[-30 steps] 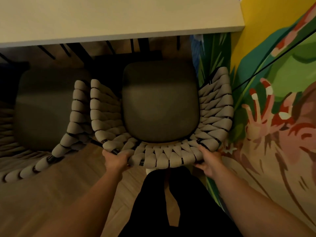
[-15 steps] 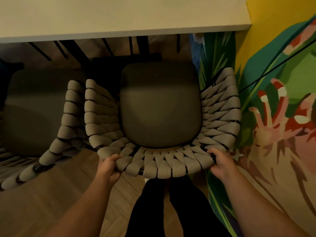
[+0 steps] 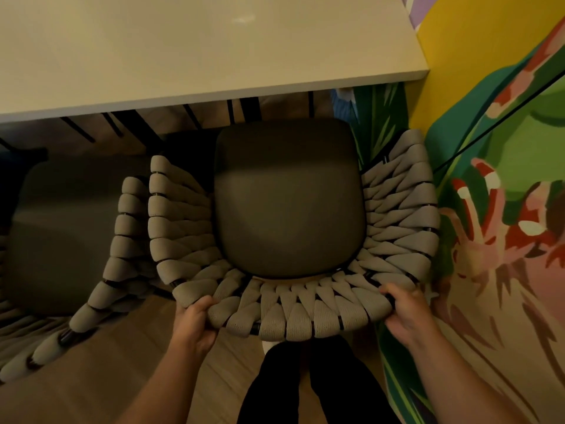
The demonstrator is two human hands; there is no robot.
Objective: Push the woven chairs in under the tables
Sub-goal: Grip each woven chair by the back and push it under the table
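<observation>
Set well apart and clamped on the near back rim of the woven chair (image 3: 293,316), the left hand (image 3: 195,319) and right hand (image 3: 403,313) had slid it farther in, its seat (image 3: 287,197) now just short of the table (image 3: 183,50) edge, so more pushing seemed needed.

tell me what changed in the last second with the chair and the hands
The woven chair has slid slightly forward, its seat front nearer the table edge but not yet under it. The right hand shifted outward along the back rim, toward the wall. Both hands still grip that rim, the left hand near its other corner; the neighbouring chair stayed put.
</observation>
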